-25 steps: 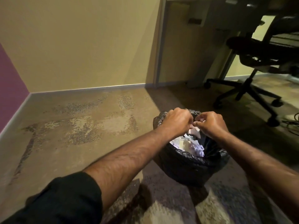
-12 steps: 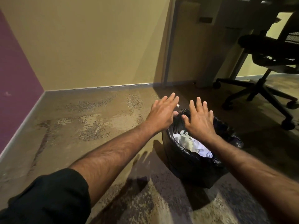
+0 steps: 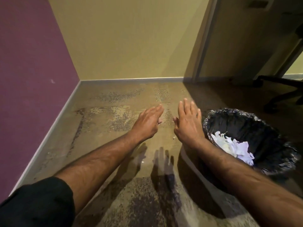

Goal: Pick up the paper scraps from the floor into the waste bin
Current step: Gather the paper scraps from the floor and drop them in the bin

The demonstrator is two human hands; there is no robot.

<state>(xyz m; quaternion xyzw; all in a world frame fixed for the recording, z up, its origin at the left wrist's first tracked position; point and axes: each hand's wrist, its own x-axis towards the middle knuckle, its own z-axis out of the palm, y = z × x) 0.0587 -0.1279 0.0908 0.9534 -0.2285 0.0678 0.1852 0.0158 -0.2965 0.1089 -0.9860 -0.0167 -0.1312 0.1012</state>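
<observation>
A waste bin [image 3: 265, 126] lined with a black bag stands on the carpet at the right, with a heap of white paper scraps [image 3: 232, 147] inside. My right hand [image 3: 188, 124] hovers flat, fingers spread, just left of the bin's rim and holds nothing. My left hand [image 3: 148, 122] is beside it further left, palm down, fingers extended and empty. A tiny pale scrap [image 3: 174, 137] lies on the floor beside my right wrist.
A purple wall [image 3: 32, 79] runs along the left and a yellow wall [image 3: 131, 38] at the back, both with skirting. The legs of an office chair [image 3: 282, 89] stand in shadow at the far right. Patterned carpet [image 3: 106, 115] stretches ahead of my hands.
My hands were closed together over the bin a second ago; they opened, released the paper, and moved left off the bin. The view has swung left toward the corner.
</observation>
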